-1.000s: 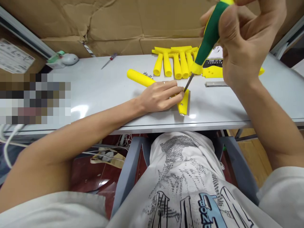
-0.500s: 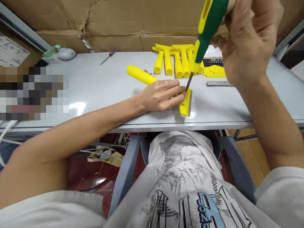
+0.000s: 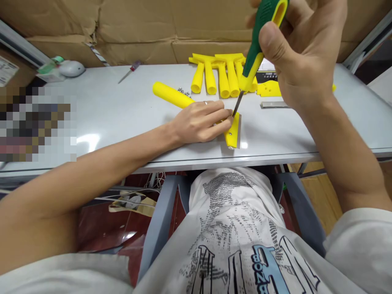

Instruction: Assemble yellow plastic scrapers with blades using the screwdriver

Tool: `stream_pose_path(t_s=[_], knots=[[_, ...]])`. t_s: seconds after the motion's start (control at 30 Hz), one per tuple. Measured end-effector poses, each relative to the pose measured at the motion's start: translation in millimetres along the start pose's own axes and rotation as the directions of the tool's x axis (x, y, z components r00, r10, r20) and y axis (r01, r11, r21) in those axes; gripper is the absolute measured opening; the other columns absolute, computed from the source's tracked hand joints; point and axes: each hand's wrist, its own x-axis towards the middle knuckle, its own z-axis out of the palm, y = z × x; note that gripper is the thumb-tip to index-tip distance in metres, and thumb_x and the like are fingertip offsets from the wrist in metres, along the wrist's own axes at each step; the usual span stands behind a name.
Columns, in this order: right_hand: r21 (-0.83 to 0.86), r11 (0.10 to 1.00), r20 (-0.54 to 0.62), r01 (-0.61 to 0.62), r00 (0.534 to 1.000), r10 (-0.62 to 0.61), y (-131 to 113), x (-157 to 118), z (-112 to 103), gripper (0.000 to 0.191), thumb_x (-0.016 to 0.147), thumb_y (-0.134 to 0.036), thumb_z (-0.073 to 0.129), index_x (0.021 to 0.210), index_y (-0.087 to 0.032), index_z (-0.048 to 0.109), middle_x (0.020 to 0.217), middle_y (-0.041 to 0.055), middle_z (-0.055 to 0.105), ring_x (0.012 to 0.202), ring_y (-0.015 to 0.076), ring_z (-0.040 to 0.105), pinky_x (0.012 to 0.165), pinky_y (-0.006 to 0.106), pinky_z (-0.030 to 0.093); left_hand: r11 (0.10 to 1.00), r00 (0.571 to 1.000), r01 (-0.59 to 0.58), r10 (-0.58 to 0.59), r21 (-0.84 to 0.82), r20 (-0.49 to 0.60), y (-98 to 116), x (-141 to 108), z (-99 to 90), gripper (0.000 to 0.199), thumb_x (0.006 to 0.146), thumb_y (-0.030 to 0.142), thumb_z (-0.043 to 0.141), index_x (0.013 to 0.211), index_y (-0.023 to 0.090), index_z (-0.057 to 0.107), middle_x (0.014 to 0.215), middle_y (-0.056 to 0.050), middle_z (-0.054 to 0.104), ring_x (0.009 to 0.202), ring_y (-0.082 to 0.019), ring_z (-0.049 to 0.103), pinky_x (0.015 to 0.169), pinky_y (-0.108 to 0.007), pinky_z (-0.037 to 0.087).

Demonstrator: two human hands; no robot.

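Centrally, the left hand (image 3: 202,121) clasps a yellow scraper (image 3: 232,132), likely light, best held by its handle (image 3: 171,94); upper right, the right hand (image 3: 303,61) pinches a screwdriver (image 3: 254,51).

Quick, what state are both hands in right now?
Left hand: closed, holding the yellow scraper near its head.
Right hand: closed, holding the green-and-yellow screwdriver by its handle.

Shirt (image 3: 183,261) is white, with short, loose, plain sleeves (image 3: 358,234). Its front carries fine black text (image 3: 225,192) in dense blocks, large black-outlined lettering (image 3: 203,261) and a light-blue figure (image 3: 272,263) with dark characters. A slim, pale metallic ring (image 3: 206,103) sits on one finger of the left hand (image 3: 203,122).
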Motion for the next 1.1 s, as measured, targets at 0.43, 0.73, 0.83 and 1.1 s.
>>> stream_pose_path(t_s=[0.43, 0.73, 0.83, 1.1], knots=[[-0.012, 0.902, -0.003, 0.432, 0.902, -0.432, 60, 55, -15, 0.107, 0.06, -0.076, 0.099, 0.153, -0.053, 0.051, 0.104, -0.0072, 0.075, 0.1, 0.025, 0.084, 0.082, 0.039, 0.08, 0.96, 0.968, 0.247, -0.251, -0.128, -0.012, 5, 15, 1.2, 0.019, 0.11, 0.022, 0.061, 0.112, 0.028, 0.079, 0.126, -0.009, 0.079, 0.121, -0.032, 0.077, 0.104, -0.058, 0.067], [-0.052, 0.934, 0.116, 0.353, 0.931, -0.345, 1, 13, -15, 0.058, 0.09, -0.033, 0.086, 0.142, -0.051, 0.069, 0.161, -0.0119, 0.059, 0.113, 0.0171, 0.079, 0.099, 0.038, 0.078, 0.957, 0.982, 0.156, -0.124, -0.245, 0.139, 3, 13, -17.9, 0.028, 0.111, 0.024, 0.068, 0.13, 0.024, 0.089, 0.12, -0.012, 0.082, 0.113, -0.031, 0.077, 0.104, -0.051, 0.066], [-0.016, 0.916, 0.054, 0.401, 0.915, -0.399, 23, 30, -23, 0.065, 0.089, -0.048, 0.09, 0.146, -0.049, 0.06, 0.166, -0.0093, 0.058, 0.114, 0.0205, 0.081, 0.096, 0.044, 0.079, 0.946, 0.973, 0.183, -0.136, -0.267, 0.186, 0, 14, -20.7, 0.027, 0.115, 0.028, 0.069, 0.134, 0.026, 0.088, 0.122, -0.012, 0.084, 0.115, -0.03, 0.078, 0.107, -0.051, 0.065], [-0.024, 0.927, -0.229, 0.375, 0.9, -0.37, 52, 52, -32, 0.074, 0.081, -0.076, 0.084, 0.145, -0.055, 0.054, 0.165, -0.0105, 0.053, 0.113, 0.0219, 0.077, 0.09, 0.05, 0.08, 0.917, 0.914, 0.397, -0.393, -0.028, 0.103, -48, 11, -83.1, 0.046, 0.126, 0.054, 0.054, 0.116, 0.022, 0.086, 0.111, 0.003, 0.09, 0.09, -0.01, 0.07, 0.089, -0.031, 0.063]])
